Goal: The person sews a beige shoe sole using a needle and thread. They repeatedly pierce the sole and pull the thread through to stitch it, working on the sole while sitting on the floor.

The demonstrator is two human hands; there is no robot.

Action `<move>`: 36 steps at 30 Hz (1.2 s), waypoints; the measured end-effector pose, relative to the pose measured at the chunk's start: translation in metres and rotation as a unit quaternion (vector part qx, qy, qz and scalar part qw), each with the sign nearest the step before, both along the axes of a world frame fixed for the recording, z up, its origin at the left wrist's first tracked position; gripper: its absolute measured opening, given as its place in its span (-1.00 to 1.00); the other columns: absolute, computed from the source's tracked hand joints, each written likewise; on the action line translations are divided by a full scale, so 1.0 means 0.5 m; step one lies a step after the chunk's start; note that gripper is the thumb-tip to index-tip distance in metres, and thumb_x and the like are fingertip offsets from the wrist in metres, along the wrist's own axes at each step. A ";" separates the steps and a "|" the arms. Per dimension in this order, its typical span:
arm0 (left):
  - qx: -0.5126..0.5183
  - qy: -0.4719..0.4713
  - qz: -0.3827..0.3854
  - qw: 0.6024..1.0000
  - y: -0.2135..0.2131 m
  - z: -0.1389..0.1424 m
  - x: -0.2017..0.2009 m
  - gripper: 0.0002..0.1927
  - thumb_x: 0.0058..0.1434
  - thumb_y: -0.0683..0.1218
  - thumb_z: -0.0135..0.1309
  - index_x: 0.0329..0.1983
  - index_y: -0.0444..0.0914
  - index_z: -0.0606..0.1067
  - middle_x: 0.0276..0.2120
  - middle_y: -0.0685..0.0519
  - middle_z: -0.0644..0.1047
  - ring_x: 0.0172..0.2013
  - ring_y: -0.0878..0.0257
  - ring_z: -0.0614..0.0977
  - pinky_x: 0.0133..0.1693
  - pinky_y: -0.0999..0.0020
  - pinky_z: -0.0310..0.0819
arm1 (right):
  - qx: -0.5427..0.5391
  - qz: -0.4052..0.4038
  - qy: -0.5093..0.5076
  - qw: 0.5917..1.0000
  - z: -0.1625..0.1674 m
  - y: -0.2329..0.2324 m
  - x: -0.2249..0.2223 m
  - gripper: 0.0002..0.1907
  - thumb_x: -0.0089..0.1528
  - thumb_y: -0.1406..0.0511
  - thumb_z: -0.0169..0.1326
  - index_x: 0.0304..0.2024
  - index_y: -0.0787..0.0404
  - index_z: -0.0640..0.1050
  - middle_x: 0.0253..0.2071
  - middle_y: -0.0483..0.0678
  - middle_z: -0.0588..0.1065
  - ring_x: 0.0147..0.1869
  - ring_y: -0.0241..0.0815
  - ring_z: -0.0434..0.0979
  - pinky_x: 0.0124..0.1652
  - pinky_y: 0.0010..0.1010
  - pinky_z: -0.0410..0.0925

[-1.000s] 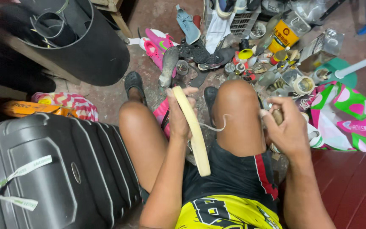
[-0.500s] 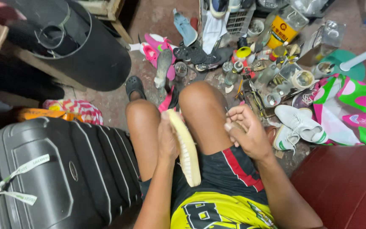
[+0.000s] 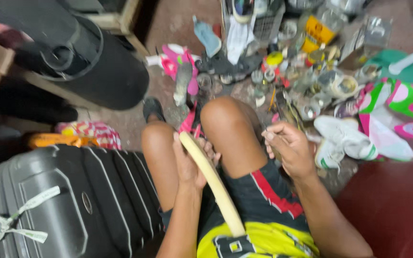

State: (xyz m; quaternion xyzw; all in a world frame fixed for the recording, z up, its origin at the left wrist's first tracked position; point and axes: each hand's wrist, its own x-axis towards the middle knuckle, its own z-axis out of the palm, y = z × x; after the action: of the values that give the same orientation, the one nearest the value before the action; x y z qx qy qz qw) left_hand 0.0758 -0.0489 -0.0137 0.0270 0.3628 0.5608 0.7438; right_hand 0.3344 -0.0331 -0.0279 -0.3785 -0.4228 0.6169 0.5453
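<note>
Two hands frame my view: the left hand (image 3: 190,160) grips a long cream rubber shoe sole (image 3: 211,184), its length running from knees toward waist, while the right hand (image 3: 290,148) pinches something too small to identify, just beside it.

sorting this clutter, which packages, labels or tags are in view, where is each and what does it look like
Yellow container: top of the floor clutter, right of centre, boxy, yellow with a dark printed patch.
Luggage tag: on the dark grey suitcase at lower left, a long whitish paper strip.
Second tag: on the suitcase's left edge, looped whitish strip.
Round yellow lid: mid clutter, on a small jar.
</note>
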 end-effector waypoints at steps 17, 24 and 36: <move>0.126 -0.016 0.074 0.989 0.053 -0.114 -0.075 -0.49 0.48 0.24 -0.13 0.08 -0.28 0.46 -0.27 -0.01 0.55 -0.26 0.22 0.60 -0.18 0.27 0.51 | 0.022 0.112 -0.183 0.976 0.011 0.028 -0.144 -0.57 0.27 0.45 0.15 0.18 0.31 0.39 -0.01 -0.08 0.45 -0.07 -0.41 0.39 -0.07 -0.55 0.30; 0.197 0.299 0.054 0.932 0.070 -0.056 -0.078 -0.52 0.49 0.17 -0.03 0.16 -0.33 0.46 -0.20 0.09 0.45 -0.20 0.36 0.45 -0.12 0.42 0.34 | 0.081 0.153 -0.265 0.949 0.056 0.031 -0.214 -0.56 0.16 0.43 0.30 0.06 0.31 0.48 -0.11 -0.09 0.47 -0.14 -0.41 0.42 -0.17 -0.56 0.31; 0.244 0.467 0.075 0.846 0.073 -0.052 -0.075 -0.69 0.44 0.04 0.11 0.03 -0.26 0.41 -0.20 0.12 0.42 -0.17 0.38 0.43 -0.07 0.46 0.36 | 0.067 0.165 -0.216 0.960 0.059 0.038 -0.193 -0.63 0.29 0.42 0.09 0.13 0.30 0.35 0.02 -0.02 0.36 0.08 -0.27 0.44 0.05 -0.47 0.35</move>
State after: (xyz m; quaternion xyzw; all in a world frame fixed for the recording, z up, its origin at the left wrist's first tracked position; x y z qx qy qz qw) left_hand 0.0382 -0.0126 -0.0396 0.4393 0.5198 0.6061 0.4116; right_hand 0.2381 -0.0140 0.0014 -0.3899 -0.6279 0.5721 0.3556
